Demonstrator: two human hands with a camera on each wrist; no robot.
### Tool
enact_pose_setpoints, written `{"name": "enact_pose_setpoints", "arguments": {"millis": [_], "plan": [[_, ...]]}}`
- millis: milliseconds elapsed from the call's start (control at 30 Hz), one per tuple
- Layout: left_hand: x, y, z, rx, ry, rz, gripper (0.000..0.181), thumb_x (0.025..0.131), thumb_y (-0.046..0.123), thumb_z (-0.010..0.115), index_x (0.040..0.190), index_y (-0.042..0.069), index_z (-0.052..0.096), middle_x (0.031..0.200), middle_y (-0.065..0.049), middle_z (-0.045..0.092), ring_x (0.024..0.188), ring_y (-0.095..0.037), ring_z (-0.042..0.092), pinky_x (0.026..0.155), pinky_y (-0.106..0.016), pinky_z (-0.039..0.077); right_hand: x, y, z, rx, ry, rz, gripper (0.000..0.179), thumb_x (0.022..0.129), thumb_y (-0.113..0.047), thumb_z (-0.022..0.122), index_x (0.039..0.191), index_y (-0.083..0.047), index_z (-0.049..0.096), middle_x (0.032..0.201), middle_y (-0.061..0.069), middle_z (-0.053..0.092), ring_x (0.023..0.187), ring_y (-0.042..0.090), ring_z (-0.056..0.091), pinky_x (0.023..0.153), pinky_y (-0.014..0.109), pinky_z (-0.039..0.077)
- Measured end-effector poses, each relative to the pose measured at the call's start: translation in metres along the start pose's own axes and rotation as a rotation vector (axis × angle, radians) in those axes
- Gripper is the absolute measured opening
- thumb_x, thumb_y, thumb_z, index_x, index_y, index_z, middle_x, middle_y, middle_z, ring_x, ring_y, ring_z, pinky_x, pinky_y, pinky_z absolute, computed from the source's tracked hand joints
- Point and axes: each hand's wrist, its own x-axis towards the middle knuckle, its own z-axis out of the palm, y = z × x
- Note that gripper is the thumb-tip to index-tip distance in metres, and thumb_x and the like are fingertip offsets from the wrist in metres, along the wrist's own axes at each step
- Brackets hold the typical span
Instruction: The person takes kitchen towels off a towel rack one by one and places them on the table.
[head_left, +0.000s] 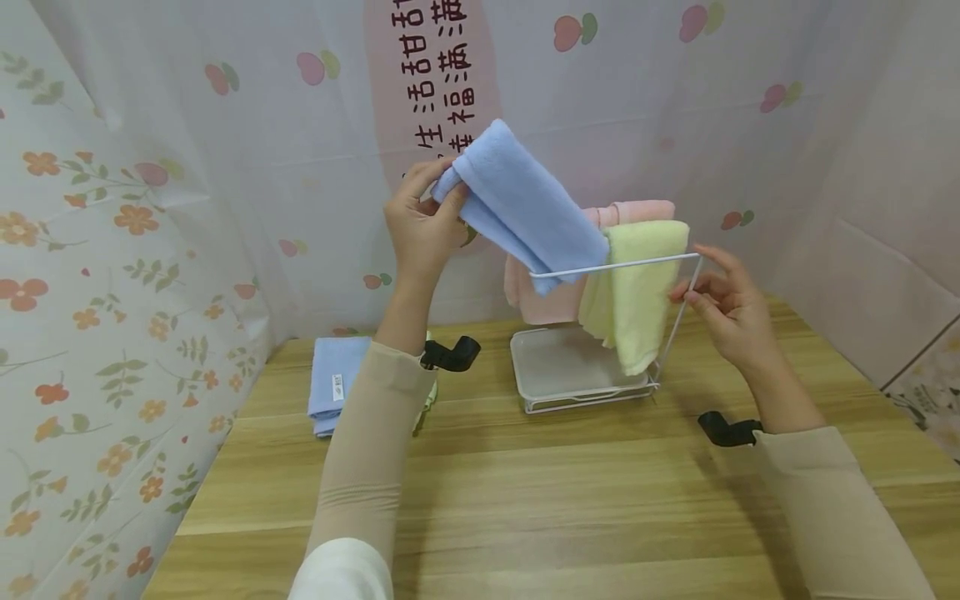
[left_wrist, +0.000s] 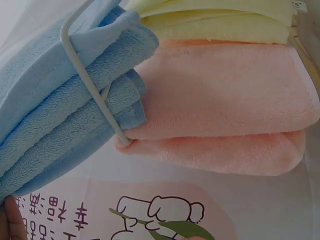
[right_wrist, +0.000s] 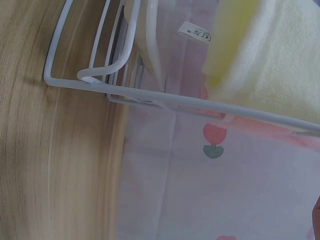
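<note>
My left hand pinches one end of a folded light blue towel between thumb and fingers. The towel slants down to the right, its lower end at the top bar of a white wire towel rack. In the left wrist view, the rack's bar crosses in front of the blue towel. With thumb and fingers, my right hand holds the rack at its upper right corner. A yellow towel and a pink towel hang on the rack.
A pale tray sits in the rack's base on the wooden table. At left lies a folded blue towel with a white label, beside a yellow-green cloth partly hidden by my left sleeve. A printed curtain hangs behind.
</note>
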Motion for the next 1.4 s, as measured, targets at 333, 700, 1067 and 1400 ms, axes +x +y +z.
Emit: {"name": "enact_pose_setpoints", "arguments": {"millis": [333,700,1067,1400], "plan": [[0.0,0.003,-0.017,-0.073,0.101,0.053,0.024,0.084,-0.016,0.067,0.107,-0.02,0.064,0.097,0.005,0.063,0.096,-0.013,0.065,0.087,-0.031,0.058,0.0,-0.002,0.003,0.001,0.027,0.034,0.059,0.089,0.028,0.044,0.143,0.005,0.039,0.09,0.004,0.071,0.087,0.011,0.068,0.084,0.018,0.055],[0.007,0.017,-0.04,-0.034,0.123,0.072,0.023,0.083,-0.014,0.071,0.105,-0.016,0.068,0.099,0.004,0.067,0.098,-0.016,0.064,0.088,-0.031,0.058,0.0,-0.004,0.001,0.009,0.047,0.04,0.057,0.09,0.027,0.045,0.142,0.005,0.04,0.089,0.004,0.071,0.086,0.011,0.068,0.084,0.017,0.054],[-0.002,0.017,-0.082,0.076,0.08,0.04,0.023,0.083,-0.019,0.064,0.106,-0.019,0.067,0.094,0.005,0.066,0.09,-0.013,0.062,0.08,-0.024,0.058,-0.001,-0.002,0.003,-0.015,0.036,0.026,0.056,0.09,0.026,0.046,0.142,0.006,0.04,0.09,0.003,0.071,0.086,0.01,0.067,0.083,0.016,0.054],[-0.029,0.009,-0.104,0.219,-0.115,-0.13,0.022,0.086,-0.011,0.067,0.107,-0.016,0.067,0.096,0.008,0.064,0.081,-0.009,0.063,0.062,-0.016,0.057,-0.002,-0.003,0.002,-0.053,0.044,0.05,0.056,0.091,0.023,0.046,0.144,0.004,0.04,0.089,-0.001,0.071,0.085,0.008,0.067,0.082,0.014,0.053]]}}
